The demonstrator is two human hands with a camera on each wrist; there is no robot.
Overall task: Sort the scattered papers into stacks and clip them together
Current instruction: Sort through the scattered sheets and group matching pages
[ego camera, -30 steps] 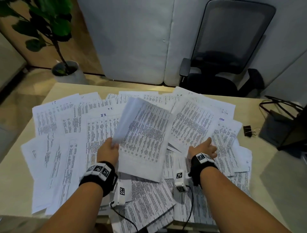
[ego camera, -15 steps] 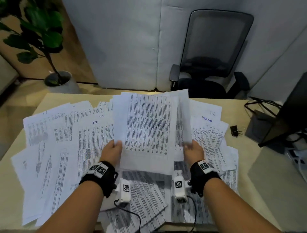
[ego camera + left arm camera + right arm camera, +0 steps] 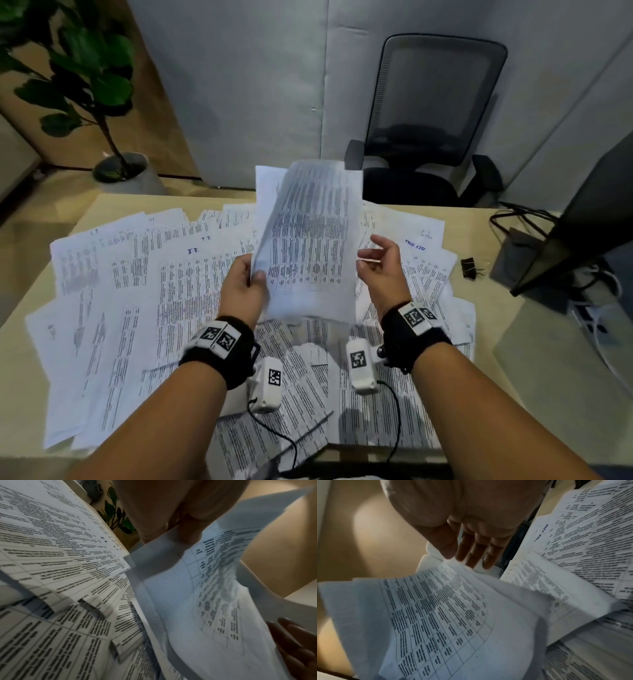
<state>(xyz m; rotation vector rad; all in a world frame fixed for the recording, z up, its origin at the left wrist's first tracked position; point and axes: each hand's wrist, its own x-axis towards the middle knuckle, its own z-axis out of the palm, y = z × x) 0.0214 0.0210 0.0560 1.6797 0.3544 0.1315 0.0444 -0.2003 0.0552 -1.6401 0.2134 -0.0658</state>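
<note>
Risk is the held sheets [image 3: 310,246] sagging or sliding out, since only the left hand [image 3: 244,287] pinches their left edge above the desk [image 3: 496,329] while the right hand [image 3: 385,270], gripping them half a second ago, now hangs beside them, fingers [image 3: 476,550] loose.

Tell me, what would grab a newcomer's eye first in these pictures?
First, the sea of scattered papers printed with tables, covering most of the table. Above its middle, the left hand pinches a few raised sheets by their left edge, while the right hand hovers open beside them. A black binder clip lies unused on bare table at the right, and an empty office chair stands behind.
</note>
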